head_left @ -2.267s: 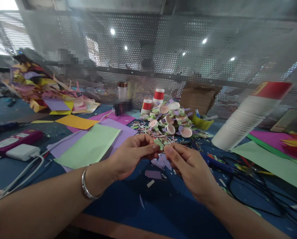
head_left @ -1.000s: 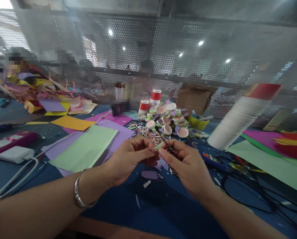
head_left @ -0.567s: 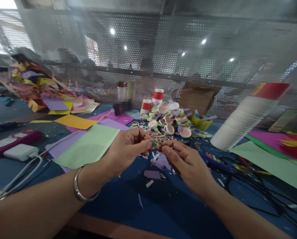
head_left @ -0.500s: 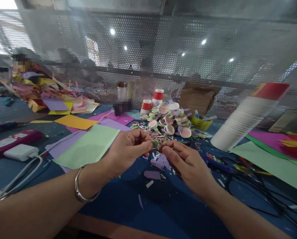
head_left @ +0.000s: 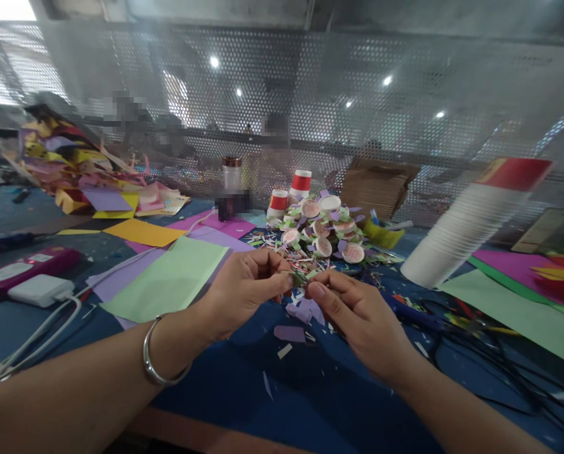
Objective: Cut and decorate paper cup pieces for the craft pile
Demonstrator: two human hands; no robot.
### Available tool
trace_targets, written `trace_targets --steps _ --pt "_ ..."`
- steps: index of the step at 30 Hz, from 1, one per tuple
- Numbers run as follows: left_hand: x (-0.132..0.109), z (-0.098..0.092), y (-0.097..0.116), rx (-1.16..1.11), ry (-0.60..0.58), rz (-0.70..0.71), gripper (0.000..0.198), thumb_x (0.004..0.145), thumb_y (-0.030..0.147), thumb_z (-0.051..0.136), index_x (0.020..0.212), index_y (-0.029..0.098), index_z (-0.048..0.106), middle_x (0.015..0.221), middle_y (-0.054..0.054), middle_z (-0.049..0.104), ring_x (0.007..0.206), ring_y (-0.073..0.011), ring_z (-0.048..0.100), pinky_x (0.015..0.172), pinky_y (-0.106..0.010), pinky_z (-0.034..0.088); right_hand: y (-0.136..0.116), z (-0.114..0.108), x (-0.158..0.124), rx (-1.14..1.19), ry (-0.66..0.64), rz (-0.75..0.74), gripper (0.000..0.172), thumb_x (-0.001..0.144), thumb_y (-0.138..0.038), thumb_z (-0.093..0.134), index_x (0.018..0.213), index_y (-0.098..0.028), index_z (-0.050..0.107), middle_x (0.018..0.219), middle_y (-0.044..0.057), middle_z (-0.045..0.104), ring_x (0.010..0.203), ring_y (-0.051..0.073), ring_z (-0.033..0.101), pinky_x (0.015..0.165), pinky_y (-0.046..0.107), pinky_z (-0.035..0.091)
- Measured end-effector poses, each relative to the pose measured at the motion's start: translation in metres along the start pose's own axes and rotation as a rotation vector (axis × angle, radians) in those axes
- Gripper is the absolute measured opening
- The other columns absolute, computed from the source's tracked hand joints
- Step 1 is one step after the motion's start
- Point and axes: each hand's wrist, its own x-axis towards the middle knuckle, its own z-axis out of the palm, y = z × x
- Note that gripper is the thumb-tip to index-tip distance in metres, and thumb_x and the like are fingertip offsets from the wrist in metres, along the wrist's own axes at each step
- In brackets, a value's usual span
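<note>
Paper (head_left: pixel 297 281), small and green, sits at the clock's centre, between the fingertips. Left hand (head_left: pixel 251 287) pinches it; right hand (head_left: pixel 360 312) is closed on a thin tool (head_left: pixel 302 277), mostly hidden by the fingers, its tip meeting the paper. Near them, towards twelve o'clock, rises a heap (head_left: pixel 322 246) of cut cups. Farther off, a cup stack (head_left: pixel 466 227) leans at two, a green sheet (head_left: pixel 168 280) lies at nine, and a purple scrap (head_left: pixel 290 333) at six.

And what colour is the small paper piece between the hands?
The paper piece is green, partly hidden; it shows in the head view.
</note>
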Motion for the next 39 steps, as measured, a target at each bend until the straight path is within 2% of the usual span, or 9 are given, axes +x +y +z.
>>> trace_targets --steps 11,19,24,27,29,31,35,37,39 --pt "0.002 -0.001 -0.002 -0.075 -0.009 -0.062 0.02 0.072 0.024 0.079 0.071 0.015 0.061 0.063 0.003 0.059 0.058 -0.0077 0.052 0.053 -0.021 0.04 0.004 0.001 -0.003 0.02 0.01 0.013 0.041 0.1 -0.054 0.052 0.075 -0.022 0.055 0.057 -0.007 0.035 0.047 0.008 0.029 0.041 0.025 0.022" --pt "0.002 0.0 -0.003 -0.082 -0.021 -0.099 0.024 0.075 0.028 0.078 0.071 0.016 0.059 0.064 0.002 0.061 0.057 -0.0074 0.052 0.056 -0.022 0.04 0.017 0.003 0.002 0.273 0.111 0.18 0.044 0.093 -0.064 0.059 0.086 -0.021 0.058 0.056 -0.011 0.025 0.045 0.007 0.018 0.039 0.021 0.015" --pt "0.001 0.002 -0.004 -0.095 -0.003 -0.108 0.023 0.074 0.028 0.078 0.072 0.015 0.059 0.064 0.002 0.06 0.059 -0.0079 0.052 0.056 -0.021 0.04 0.013 0.006 0.002 0.358 0.054 0.182 0.041 0.092 -0.061 0.063 0.083 -0.022 0.054 0.057 -0.011 0.027 0.047 0.007 0.016 0.04 0.021 0.014" --pt "-0.001 0.003 -0.005 -0.133 -0.004 -0.115 0.024 0.074 0.029 0.078 0.074 0.015 0.059 0.065 0.002 0.06 0.062 -0.0084 0.053 0.058 -0.021 0.041 0.01 0.006 0.001 0.348 0.033 0.164 0.037 0.092 -0.058 0.065 0.088 -0.022 0.058 0.057 -0.01 0.03 0.047 0.007 0.017 0.04 0.023 0.015" --pt "-0.001 0.005 -0.006 -0.138 -0.021 -0.115 0.024 0.075 0.029 0.078 0.074 0.014 0.06 0.066 0.003 0.06 0.061 -0.0081 0.053 0.058 -0.022 0.041 0.009 0.007 0.001 0.335 0.027 0.164 0.032 0.092 -0.054 0.067 0.094 -0.022 0.062 0.057 -0.01 0.036 0.045 0.007 0.02 0.04 0.023 0.018" --pt "-0.002 0.005 -0.007 -0.13 -0.045 -0.117 0.023 0.075 0.029 0.079 0.075 0.014 0.06 0.067 0.002 0.061 0.061 -0.0084 0.054 0.058 -0.022 0.043 0.009 0.007 0.001 0.321 0.027 0.149 0.027 0.091 -0.048 0.07 0.095 -0.022 0.064 0.062 -0.008 0.048 0.047 0.007 0.03 0.043 0.022 0.027" --pt "-0.002 0.005 -0.009 -0.101 -0.078 -0.109 0.019 0.076 0.025 0.076 0.074 0.015 0.06 0.067 0.002 0.061 0.061 -0.0086 0.056 0.058 -0.023 0.044 0.009 0.008 0.002 0.316 0.025 0.081 0.02 0.092 -0.041 0.07 0.089 -0.021 0.065 0.079 -0.002 0.064 0.066 0.01 0.055 0.062 0.023 0.047" --pt "-0.001 0.005 -0.009 -0.077 -0.09 -0.105 0.016 0.077 0.023 0.074 0.075 0.015 0.06 0.066 0.003 0.061 0.06 -0.0081 0.056 0.059 -0.022 0.045 0.008 0.007 0.002 0.324 0.011 0.078 0.019 0.093 -0.04 0.068 0.089 -0.021 0.066 0.081 -0.001 0.066 0.07 0.011 0.059 0.068 0.024 0.05" --pt "-0.001 0.004 -0.008 -0.044 -0.111 -0.107 0.014 0.078 0.022 0.073 0.077 0.015 0.06 0.066 0.003 0.062 0.06 -0.0082 0.057 0.06 -0.022 0.046 0.008 0.007 0.002 0.332 0.003 0.086 0.019 0.093 -0.039 0.068 0.089 -0.021 0.065 0.079 -0.002 0.066 0.068 0.01 0.059 0.067 0.024 0.05"
